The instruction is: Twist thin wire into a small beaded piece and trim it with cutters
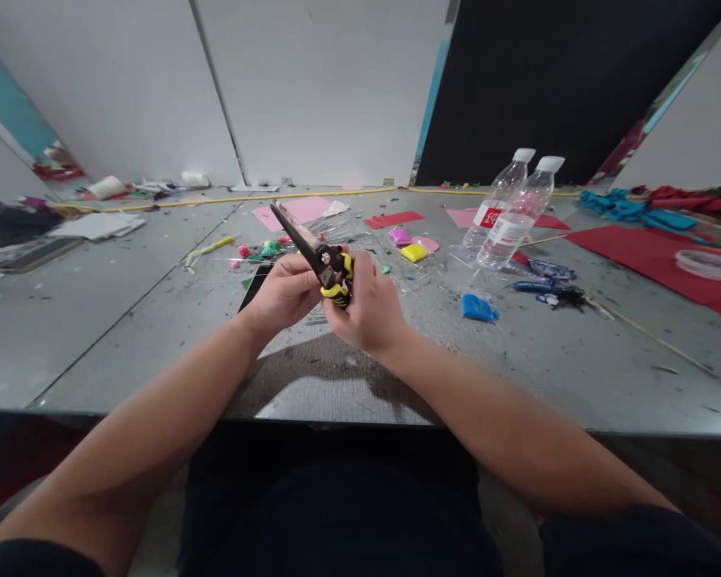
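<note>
Above the counter [156, 320], right hand [369, 308] grips the shears [318, 255] by their handles, blades up-left; left hand [285, 292] closes beside the pivot, steadying them

Place: a craft workroom, set up for handwork rather than as a home or office.
Surface: one long grey desk [156, 320], scuffed and littered with scraps and offcuts.
Materials: pink paper [297, 210] and red sheets [649, 252] lay toward the far edge; small clay packets [413, 252] in yellow, purple and blue sat near the middle.
Tools: yellow-handled scissors [321, 260] were over the near middle.
Walls: plain white panels [312, 88] and a black panel [546, 80] stood behind the far edge.
Extras: two water bottles [510, 212] stood right of centre.
</note>
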The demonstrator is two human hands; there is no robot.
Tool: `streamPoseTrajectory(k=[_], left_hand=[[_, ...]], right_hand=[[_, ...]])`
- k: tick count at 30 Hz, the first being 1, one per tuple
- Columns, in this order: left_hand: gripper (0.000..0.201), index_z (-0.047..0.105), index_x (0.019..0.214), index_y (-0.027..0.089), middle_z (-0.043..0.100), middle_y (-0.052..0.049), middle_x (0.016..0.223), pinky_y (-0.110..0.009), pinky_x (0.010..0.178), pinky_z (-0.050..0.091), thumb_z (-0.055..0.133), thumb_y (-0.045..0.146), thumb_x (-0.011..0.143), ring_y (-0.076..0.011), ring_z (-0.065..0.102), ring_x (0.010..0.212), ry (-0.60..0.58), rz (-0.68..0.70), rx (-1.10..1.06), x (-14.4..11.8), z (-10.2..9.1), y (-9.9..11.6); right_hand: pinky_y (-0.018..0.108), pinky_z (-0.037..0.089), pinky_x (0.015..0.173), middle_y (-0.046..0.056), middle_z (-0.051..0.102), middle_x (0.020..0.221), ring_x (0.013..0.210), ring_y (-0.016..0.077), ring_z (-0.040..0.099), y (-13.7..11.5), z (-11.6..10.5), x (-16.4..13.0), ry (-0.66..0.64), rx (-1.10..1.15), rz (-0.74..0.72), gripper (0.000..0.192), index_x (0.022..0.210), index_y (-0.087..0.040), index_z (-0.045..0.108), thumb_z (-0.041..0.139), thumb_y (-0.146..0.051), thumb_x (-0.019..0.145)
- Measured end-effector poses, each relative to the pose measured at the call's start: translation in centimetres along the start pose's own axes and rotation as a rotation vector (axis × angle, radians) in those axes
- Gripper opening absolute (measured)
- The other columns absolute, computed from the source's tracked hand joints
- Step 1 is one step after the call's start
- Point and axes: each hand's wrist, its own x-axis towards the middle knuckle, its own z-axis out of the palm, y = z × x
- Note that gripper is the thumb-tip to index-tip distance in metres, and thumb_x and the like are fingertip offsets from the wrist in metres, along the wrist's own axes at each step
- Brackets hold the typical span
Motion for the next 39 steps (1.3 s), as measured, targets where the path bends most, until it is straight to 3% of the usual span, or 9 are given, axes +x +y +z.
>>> streamPoseTrajectory(k=[9,19,28,39], left_hand=[[0.024,0.081,0.083,0.024,0.079,-0.005,0.085,-0.049,0.09,0.06,0.092,0.031,0.063,-0.0333,0.074,0.101,0.028,0.007,0.005,0.1,-0.2,-0.3],[0.029,0.082,0.084,0.025,0.08,-0.006,0.088,-0.047,0.088,0.06,0.094,0.038,0.06,-0.0327,0.074,0.1,-0.025,0.023,-0.001,0.1,0.2,-0.2],[0.027,0.081,0.076,0.022,0.078,-0.007,0.086,-0.046,0.091,0.06,0.094,0.04,0.061,-0.0312,0.074,0.098,0.02,0.044,0.017,-0.1,0.6,-0.4],[0.019,0.08,0.07,0.025,0.078,-0.005,0.099,-0.044,0.096,0.057,0.091,0.04,0.066,-0.029,0.071,0.109,0.07,0.209,0.126,0.2,0.2,-1.0]], right_hand=[[0.039,0.048,0.065,0.01,0.061,0.091,0.079,0.0271,0.06,0.2,0.1,0.0,0.0,0.005,0.014,0.034,0.11,-0.022,0.043,0.056,-0.035,0.081],[0.038,0.047,0.064,0.009,0.061,0.087,0.077,0.0263,0.06,0.7,0.2,-0.1,-0.001,-0.004,-0.003,0.031,0.11,-0.022,0.044,0.055,-0.033,0.084],[0.038,0.046,0.062,0.01,0.062,0.088,0.076,0.0273,0.06,0.7,0.4,0.1,-0.024,-0.033,0.041,0.03,0.108,-0.021,0.043,0.055,-0.03,0.082],[0.036,0.041,0.059,0.006,0.06,0.08,0.069,0.0246,0.057,1.4,0.5,0.3,0.023,0.003,0.05,0.026,0.102,-0.023,0.042,0.053,-0.03,0.08]])
